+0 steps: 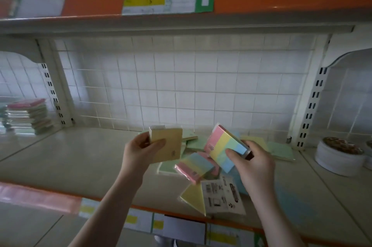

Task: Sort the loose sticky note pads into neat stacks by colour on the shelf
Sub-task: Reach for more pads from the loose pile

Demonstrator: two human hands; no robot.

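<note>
1. Head view: the left hand (141, 149) is raised above the shelf (70, 158), thumb curled across the front of a tan pad (168, 144) and fingers behind it, so the pad stands nearly upright in that grip.
2. The right hand (254, 163) pinches a striped pad (225, 151) of pink, yellow, green and blue bands; the thumb presses its face and the fingers wrap its far edge. The pad tilts, its pink end up and away from the palm.
3. Between and below the two grips lies a loose heap on the shelf: a second striped pad (194, 168) just under the right hand's pad, a yellow pad (194, 197) nearer the shelf's front edge, and green pads (280, 151) beyond the right hand.
4. A printed wrapper (222, 194) lies flat just below the right wrist.
5. Well off to the left of the left hand, a stack of pads (30, 116) stands at the shelf's back corner.
6. Right of the right hand sits a round white tub (338, 159).
</note>
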